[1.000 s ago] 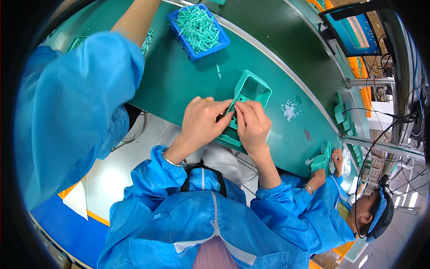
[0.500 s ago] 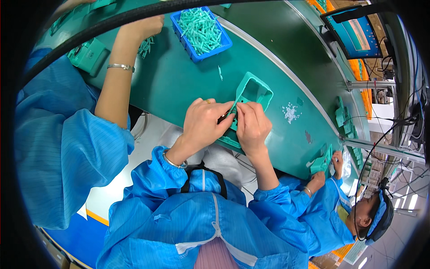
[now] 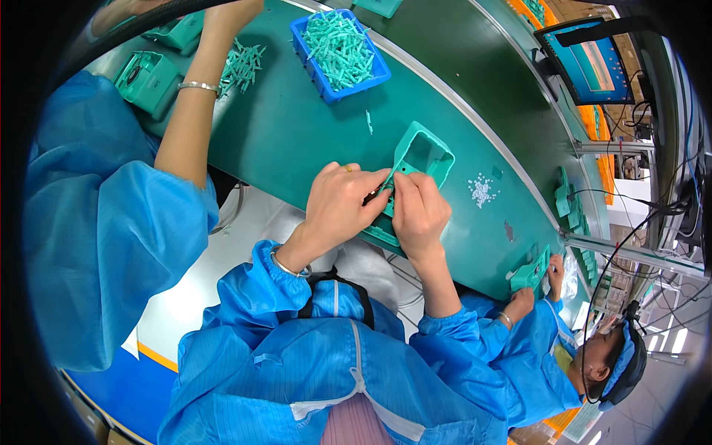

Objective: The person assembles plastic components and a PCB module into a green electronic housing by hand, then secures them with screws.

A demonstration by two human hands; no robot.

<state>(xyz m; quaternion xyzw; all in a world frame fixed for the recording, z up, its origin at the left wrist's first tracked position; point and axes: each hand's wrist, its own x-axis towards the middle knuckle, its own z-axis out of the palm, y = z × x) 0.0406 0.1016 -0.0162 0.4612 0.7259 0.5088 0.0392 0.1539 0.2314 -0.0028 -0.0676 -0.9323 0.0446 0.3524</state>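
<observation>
A green plastic housing (image 3: 445, 160) with an open box-like end stands on the table in front of me, partly covered by my fingers. My left hand (image 3: 343, 199) is closed at its left side, thumb and forefinger pressed to the wall where a small dark part shows. Against the same spot, my right hand (image 3: 420, 211) is closed with thumb and forefinger pinched together. What lies between the right fingertips is hidden. Below the hands, another green piece (image 3: 382, 236) shows at the table edge; whether it joins the housing I cannot tell.
A blue basket (image 3: 327, 90) holds many slim green parts, and one loose green part (image 3: 369, 122) lies below it. Small white pieces (image 3: 482, 190) are scattered to the right. Co-workers' hands work at the left (image 3: 231, 16) and right (image 3: 521, 304). A monitor (image 3: 593, 63) stands far right.
The left co-worker's hand has moved up and away, uncovering more of a pile of green parts. My two hands stay at the housing with hardly any shift.
</observation>
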